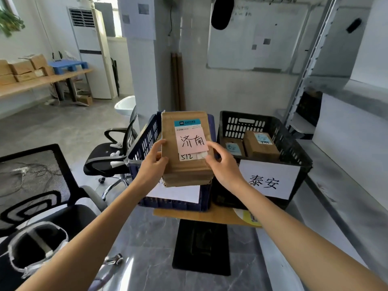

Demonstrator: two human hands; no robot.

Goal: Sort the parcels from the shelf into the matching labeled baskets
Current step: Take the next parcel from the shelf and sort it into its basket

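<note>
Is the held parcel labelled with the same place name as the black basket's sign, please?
No, the pink note on the parcel reads 济南, while the sign on the black basket reads 泰安.

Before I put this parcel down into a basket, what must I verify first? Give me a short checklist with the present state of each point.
1. Grip: left hand and right hand hold the cardboard parcel by its sides: ok.
2. Destination readable: the pink note says 济南: ok.
3. Black basket matches: its white sign says 泰安: not ok.
4. Blue basket matches: the parcel hides the writing on its paper sign: cannot tell.
5. Room inside the blue basket: hidden behind the parcel: cannot tell.
</note>
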